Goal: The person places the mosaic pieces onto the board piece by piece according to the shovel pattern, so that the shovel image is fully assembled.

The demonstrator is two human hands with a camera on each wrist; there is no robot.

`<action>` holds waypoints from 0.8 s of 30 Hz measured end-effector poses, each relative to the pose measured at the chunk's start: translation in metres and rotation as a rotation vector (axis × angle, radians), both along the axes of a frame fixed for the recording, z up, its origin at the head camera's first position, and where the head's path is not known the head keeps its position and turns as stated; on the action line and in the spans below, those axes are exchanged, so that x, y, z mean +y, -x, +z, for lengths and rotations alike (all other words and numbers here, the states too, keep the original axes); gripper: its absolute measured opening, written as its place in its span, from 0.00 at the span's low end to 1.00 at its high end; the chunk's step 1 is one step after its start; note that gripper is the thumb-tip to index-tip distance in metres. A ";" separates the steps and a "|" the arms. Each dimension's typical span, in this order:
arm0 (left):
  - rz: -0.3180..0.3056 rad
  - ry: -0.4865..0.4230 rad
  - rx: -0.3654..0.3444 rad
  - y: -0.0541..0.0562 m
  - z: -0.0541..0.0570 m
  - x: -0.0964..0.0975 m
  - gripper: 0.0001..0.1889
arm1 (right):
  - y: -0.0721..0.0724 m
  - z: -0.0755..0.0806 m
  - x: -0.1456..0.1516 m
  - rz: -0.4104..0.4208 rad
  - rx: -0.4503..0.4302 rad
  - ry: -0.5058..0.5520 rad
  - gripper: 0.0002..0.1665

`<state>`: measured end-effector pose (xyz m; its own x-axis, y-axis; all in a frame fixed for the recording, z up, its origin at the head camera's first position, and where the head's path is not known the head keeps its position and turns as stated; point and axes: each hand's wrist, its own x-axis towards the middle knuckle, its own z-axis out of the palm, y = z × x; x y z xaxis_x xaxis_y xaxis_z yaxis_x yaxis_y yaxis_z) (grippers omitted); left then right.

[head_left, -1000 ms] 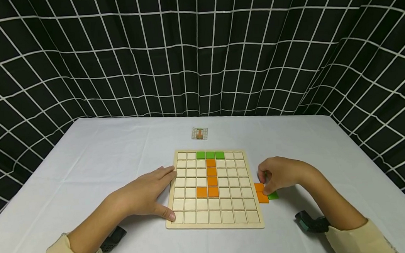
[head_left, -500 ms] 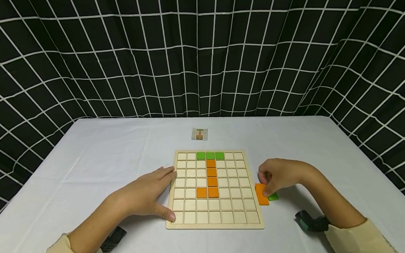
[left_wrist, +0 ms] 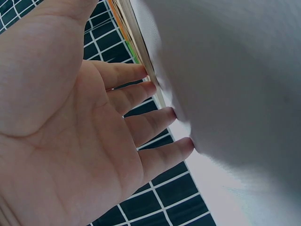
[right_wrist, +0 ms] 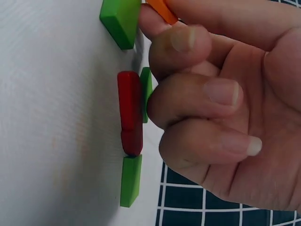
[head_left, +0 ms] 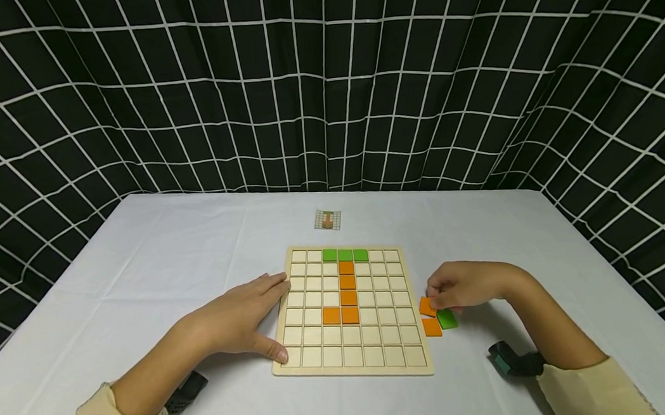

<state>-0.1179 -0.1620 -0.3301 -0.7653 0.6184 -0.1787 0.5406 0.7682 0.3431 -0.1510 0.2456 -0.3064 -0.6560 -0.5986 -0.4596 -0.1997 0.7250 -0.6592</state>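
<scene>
Here, we see the right hand (head_left: 470,283) beside the wooden board (head_left: 352,337), its thumb and forefinger pinching a loose orange tile (head_left: 427,306) just off the board's right edge. A second orange tile (head_left: 432,327) and a green tile (head_left: 447,319) lie close by on the white-covered bench (head_left: 197,235). From the right wrist we make out the other fingers (right_wrist: 197,99) curled in towards the palm, near a red piece (right_wrist: 130,113) on the cloth with green pieces (right_wrist: 131,180) about it. The left hand (head_left: 236,318) is spread and relaxed, fingertips along the board's left edge and thumb on its lower left corner. On the board we count three green squares (head_left: 345,255) in the top row, four orange squares (head_left: 348,297) running down beneath the middle one, and another orange square (head_left: 331,315) left of the lowest. Beyond the board lies a small patterned card (head_left: 327,220).
</scene>
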 end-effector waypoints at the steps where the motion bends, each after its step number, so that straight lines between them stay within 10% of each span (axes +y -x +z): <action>1: -0.001 -0.002 0.003 0.000 0.000 0.000 0.65 | 0.000 0.000 0.001 0.001 -0.010 0.010 0.11; 24: 0.000 -0.009 -0.012 0.001 0.002 -0.001 0.65 | 0.006 0.001 0.001 -0.098 0.029 0.062 0.07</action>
<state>-0.1186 -0.1626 -0.3283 -0.7634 0.6196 -0.1823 0.5360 0.7653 0.3565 -0.1574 0.2461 -0.3059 -0.7253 -0.5579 -0.4034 -0.1498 0.6998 -0.6985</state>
